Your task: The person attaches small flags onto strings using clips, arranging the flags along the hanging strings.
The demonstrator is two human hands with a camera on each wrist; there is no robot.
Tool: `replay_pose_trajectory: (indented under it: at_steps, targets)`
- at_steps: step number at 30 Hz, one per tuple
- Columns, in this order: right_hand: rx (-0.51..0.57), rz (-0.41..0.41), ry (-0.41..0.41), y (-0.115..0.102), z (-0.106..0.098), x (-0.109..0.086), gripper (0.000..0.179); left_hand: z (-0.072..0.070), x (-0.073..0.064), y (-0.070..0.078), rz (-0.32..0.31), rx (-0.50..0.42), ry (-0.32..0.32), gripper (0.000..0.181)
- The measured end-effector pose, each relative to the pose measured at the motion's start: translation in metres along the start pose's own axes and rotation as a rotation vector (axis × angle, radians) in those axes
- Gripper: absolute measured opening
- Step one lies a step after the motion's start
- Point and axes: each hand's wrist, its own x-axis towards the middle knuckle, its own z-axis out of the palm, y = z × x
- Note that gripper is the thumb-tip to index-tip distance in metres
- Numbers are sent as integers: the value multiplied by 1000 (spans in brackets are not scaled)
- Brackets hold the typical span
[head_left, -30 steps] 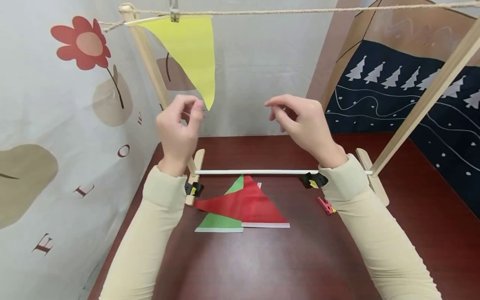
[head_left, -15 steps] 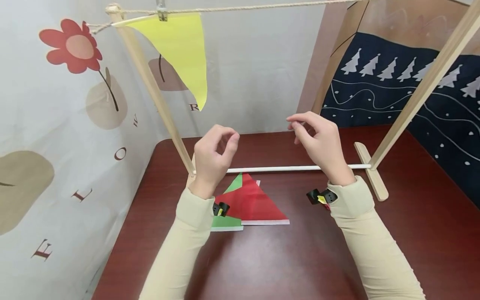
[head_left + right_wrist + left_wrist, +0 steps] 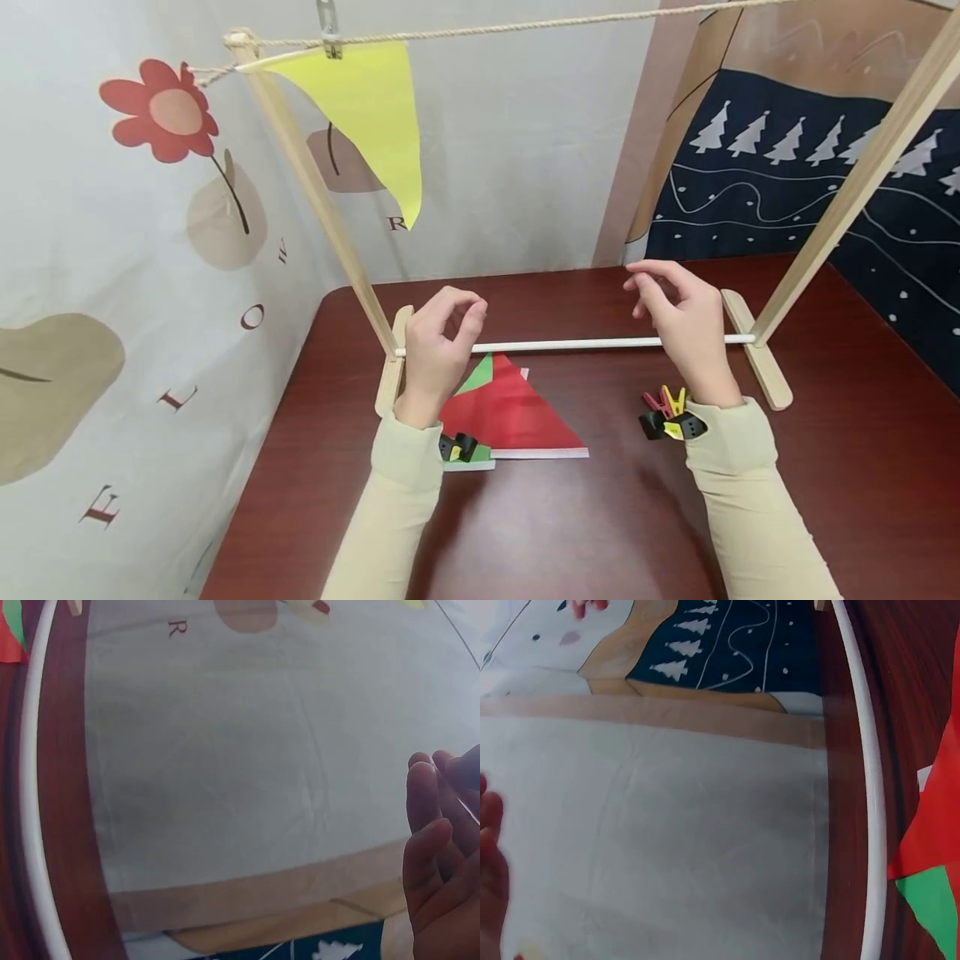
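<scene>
My left hand [image 3: 442, 346] hovers over the table with loosely curled fingers and nothing in them, overlapping the left part of the white rod in the head view. Just below it lie a red paper pennant [image 3: 517, 412] and, partly under that, a green pennant [image 3: 477, 377], both with white edges. My right hand [image 3: 686, 333] is also raised and loosely curled, near the right end of the rod. Beside the right cuff are a red clothespin [image 3: 655, 402] and a yellow clothespin [image 3: 673, 400], partly covered by the wrist camera. A yellow pennant [image 3: 386, 117] hangs at upper left from a metal clip [image 3: 331, 33].
A rope [image 3: 517, 28] runs across the top from a wooden post [image 3: 315, 179] on the left towards another post [image 3: 862, 183] on the right. A white rod [image 3: 570, 344] joins the posts low down. Printed cloth [image 3: 525, 167] stands behind the table [image 3: 540, 525].
Both hands have come down from near the hanging yellow pennant and shifted to the right. The head view has shifted slightly too. The pennants and clothespins stay where they were.
</scene>
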Motion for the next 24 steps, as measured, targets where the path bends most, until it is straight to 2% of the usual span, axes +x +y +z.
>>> replay_pose_trajectory:
  at_steps: [3, 5, 8, 12, 16, 20, 24]
  targets:
    - [13, 46, 19, 19, -2, -3, 21, -7, -5, -8, -83, 23, -114, 15]
    - [18, 70, 32, 23, -5, -6, 22, -13, -9, -14, -135, 66, -180, 16]
    - [34, 100, 43, 29, -8, -10, 24, -23, -14, -19, -232, 106, -237, 19]
    - [59, 142, 49, 28, -12, -17, 26, -32, -24, -29, -394, 82, -290, 21]
    - [103, 194, 37, 34, -13, -21, 28, -37, -34, -43, -536, 77, -298, 22]
    - [182, 240, 49, 47, -16, -23, 28, -40, -42, -53, -628, 95, -314, 26]
    - [191, 262, 70, 59, -20, -24, 27, -42, -45, -57, -677, 126, -351, 28]
